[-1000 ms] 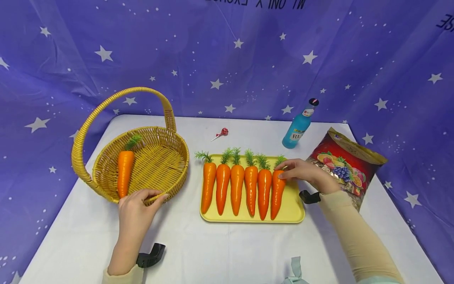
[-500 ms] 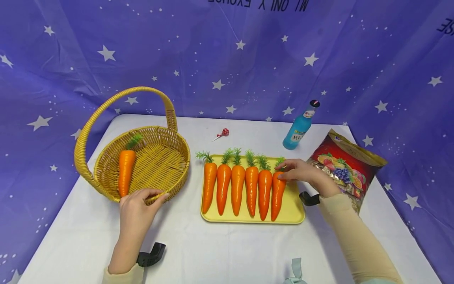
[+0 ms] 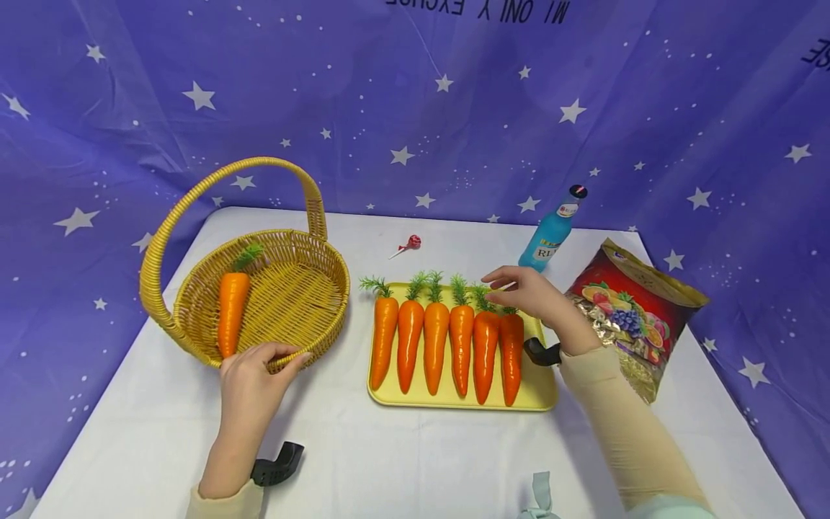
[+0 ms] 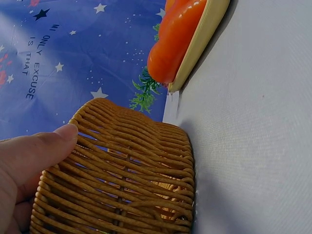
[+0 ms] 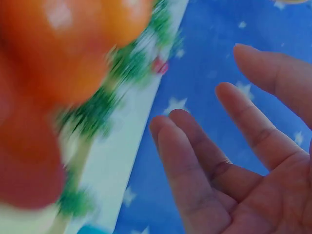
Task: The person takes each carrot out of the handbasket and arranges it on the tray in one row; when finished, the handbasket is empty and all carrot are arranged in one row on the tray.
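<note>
My left hand (image 3: 254, 386) pinches the near rim of a yellow wicker basket (image 3: 324, 317); in the left wrist view the thumb lies over its woven edge. One carrot (image 3: 232, 310) with a green top leans inside the basket, on its left side. Several more carrots (image 3: 436, 346) lie in a row on a yellow tray (image 3: 538, 393), leafy ends away from me. Above the tray's right end hovers my right hand (image 3: 528, 294), its fingers apart and holding nothing. It overlaps the green top of the rightmost carrot (image 3: 511, 360) in the head view.
A lollipop (image 3: 413, 242) lies behind the tray. A blue bottle (image 3: 550, 234) stands at the back right, partly hidden by the right hand. Right of the tray is a red and gold snack bag (image 3: 638, 303). Purple starry cloth (image 3: 363, 86) rises behind the table.
My right hand has let go of the rightmost carrot and moved up and left from it. That carrot's tip has shifted slightly right. The left hand stays on the basket rim.
</note>
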`<state>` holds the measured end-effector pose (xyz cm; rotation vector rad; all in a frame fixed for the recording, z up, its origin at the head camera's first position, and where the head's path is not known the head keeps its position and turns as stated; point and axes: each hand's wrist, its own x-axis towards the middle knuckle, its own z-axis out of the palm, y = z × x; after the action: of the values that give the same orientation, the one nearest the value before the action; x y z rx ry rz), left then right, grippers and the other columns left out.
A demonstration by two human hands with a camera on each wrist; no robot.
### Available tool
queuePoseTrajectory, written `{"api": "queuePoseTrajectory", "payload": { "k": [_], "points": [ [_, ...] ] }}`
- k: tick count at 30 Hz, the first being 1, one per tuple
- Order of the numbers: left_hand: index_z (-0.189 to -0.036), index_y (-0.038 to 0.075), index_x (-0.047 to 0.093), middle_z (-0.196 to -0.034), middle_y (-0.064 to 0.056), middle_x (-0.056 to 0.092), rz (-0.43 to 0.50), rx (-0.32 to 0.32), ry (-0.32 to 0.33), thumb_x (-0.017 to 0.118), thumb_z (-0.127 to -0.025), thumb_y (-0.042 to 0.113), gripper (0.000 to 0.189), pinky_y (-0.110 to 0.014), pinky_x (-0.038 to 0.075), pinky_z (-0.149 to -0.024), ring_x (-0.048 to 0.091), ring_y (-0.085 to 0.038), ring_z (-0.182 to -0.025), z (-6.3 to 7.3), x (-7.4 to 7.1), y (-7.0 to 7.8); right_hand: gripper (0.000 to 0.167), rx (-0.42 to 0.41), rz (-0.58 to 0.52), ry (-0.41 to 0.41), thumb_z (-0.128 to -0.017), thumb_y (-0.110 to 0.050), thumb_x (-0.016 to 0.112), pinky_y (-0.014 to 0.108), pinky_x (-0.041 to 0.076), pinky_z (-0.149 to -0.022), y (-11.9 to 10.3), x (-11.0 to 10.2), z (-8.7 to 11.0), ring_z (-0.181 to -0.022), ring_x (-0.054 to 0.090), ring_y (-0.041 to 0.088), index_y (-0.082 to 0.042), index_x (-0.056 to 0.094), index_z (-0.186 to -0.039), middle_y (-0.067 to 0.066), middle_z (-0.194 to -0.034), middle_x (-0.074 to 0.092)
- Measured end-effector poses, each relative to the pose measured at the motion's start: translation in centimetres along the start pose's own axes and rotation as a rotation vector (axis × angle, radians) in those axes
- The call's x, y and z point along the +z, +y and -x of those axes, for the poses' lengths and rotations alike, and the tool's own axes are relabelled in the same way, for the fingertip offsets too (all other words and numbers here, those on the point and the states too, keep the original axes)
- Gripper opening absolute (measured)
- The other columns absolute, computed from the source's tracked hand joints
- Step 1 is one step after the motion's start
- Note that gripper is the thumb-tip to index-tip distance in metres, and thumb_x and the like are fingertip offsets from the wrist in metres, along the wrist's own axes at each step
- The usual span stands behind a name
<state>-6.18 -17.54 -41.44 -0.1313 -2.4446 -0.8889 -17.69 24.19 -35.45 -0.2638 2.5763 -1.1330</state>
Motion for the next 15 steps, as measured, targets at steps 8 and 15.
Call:
{"api": "queuePoseTrajectory", "payload": {
  "k": [8,15],
  "points": [
    [-0.079,0.005,0.073,-0.074,-0.008,0.07,-0.011,-0.008,-0.007,0.089,-0.064,0.012,0.023,-0.041,0.029,-0.072,0.065,-0.027,-0.068,0.0,0.0,0.0,0.037,-0.104,-0.02,-0.051,-0.089,-0.021,0.07,0.041,0.052,-0.083,-5.6,2.8,-2.4,-0.098,0.063,0.027,-0.011,0.064,-0.124,0.015,-0.119,0.063],
    [-0.079,0.005,0.073,-0.074,-0.008,0.07,-0.016,-0.012,-0.013,0.089,-0.065,0.012,0.022,-0.041,0.029,-0.072,0.065,-0.027,-0.069,0.1,0.0,0.0,0.034,-0.184,-0.042,-0.113,-0.089,-0.021,0.071,0.035,0.052,-0.081,-10.2,5.8,-5.0,-0.095,0.063,0.023,-0.014,0.065,-0.121,0.008,-0.113,0.065]
  ]
}}
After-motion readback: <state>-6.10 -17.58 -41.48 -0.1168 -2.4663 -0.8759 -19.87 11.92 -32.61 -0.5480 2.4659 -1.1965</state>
